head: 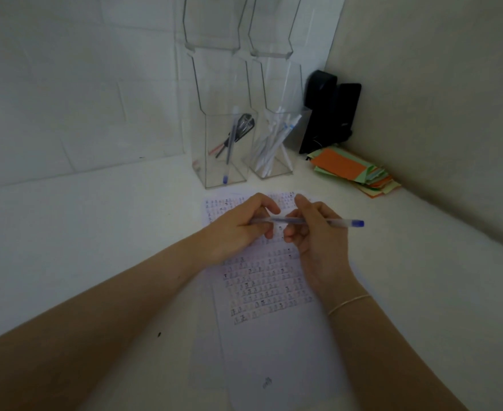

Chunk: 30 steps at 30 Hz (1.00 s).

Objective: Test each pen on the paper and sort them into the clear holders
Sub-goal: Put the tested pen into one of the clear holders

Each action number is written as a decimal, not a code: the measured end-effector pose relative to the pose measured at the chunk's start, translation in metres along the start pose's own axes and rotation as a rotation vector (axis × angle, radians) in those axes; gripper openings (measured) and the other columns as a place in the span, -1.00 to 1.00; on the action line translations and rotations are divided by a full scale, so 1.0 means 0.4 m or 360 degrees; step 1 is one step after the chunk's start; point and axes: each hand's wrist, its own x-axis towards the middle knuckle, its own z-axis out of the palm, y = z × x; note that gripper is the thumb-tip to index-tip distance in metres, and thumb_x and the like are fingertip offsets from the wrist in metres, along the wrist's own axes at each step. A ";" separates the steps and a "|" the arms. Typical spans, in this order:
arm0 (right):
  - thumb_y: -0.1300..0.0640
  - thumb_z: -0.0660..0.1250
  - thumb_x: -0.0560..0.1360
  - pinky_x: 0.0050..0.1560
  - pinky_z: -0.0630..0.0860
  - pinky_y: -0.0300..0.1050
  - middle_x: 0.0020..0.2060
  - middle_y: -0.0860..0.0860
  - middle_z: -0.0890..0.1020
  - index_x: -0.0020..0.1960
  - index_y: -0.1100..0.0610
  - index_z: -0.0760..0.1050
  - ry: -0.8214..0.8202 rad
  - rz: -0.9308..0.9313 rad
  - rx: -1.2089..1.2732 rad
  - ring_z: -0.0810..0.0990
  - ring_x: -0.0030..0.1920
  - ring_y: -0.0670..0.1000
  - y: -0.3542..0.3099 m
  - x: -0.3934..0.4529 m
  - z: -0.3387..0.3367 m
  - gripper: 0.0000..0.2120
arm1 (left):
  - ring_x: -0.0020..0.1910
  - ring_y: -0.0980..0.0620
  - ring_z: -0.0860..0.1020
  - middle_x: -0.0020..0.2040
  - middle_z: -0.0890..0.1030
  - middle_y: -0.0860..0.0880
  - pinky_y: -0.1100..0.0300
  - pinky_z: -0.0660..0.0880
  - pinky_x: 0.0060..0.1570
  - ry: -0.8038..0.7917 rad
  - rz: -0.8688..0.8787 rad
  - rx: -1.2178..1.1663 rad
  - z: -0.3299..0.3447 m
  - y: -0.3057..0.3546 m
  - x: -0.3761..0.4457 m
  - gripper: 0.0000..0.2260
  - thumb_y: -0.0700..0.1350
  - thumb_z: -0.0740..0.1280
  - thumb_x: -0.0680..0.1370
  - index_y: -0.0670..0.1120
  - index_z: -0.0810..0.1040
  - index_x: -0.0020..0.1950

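- Both hands gripped one clear-barrelled pen with a blue cap, held level above the sheet of white paper covered in rows of small test marks.
- Left hand pinched the tip end; right hand closed around the middle, cap pointing right.
- Behind the paper stood two clear holders: the left clear plastic holder contained a blue-capped pen and dark ones, the right clear plastic holder white pens.
- Coloured paper scraps lay to the right.

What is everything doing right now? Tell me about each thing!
Pen: held level over the paper by both hands, blue end right.
Left hand: gripping pen.
Right hand: gripping pen.
Paper: flat, covered in marks.
Left holder: few pens inside.
Right holder: many white pens.
Coloured papers: stacked.
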 end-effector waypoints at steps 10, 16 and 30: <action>0.07 0.33 0.45 -0.37 0.59 -0.11 -0.44 0.14 0.63 -0.32 0.29 0.53 -0.0236 0.0266 0.0102 0.63 -0.43 0.10 -0.017 -0.004 -0.001 -0.69 | -0.30 0.06 0.44 -0.24 0.53 -0.09 0.19 0.38 -0.23 0.0109 0.0103 0.0213 -0.004 0.012 -0.015 -0.89 -0.09 0.18 0.48 -0.01 0.44 -0.02; 0.21 0.13 0.59 -0.57 0.29 -0.21 -0.63 0.07 0.47 -0.39 0.25 0.42 -0.0068 -0.0040 -0.0432 0.32 -0.66 0.03 -0.023 -0.004 0.019 -0.62 | -0.40 0.12 0.36 -0.44 0.42 0.06 0.16 0.30 -0.26 0.0401 -0.0101 -0.0098 0.009 0.072 -0.007 -0.71 0.01 0.19 0.53 0.00 0.44 -0.38; 0.12 0.27 0.53 -0.63 0.22 -0.26 -0.63 0.01 0.36 -0.34 0.15 0.31 -0.0001 0.0337 0.0123 0.27 -0.66 -0.06 -0.035 0.000 0.025 -0.70 | -0.36 0.17 0.49 -0.35 0.59 0.06 0.34 0.40 -0.29 0.0422 -0.0224 -0.0129 -0.012 0.109 0.008 -0.83 -0.14 0.28 0.56 -0.07 0.51 -0.23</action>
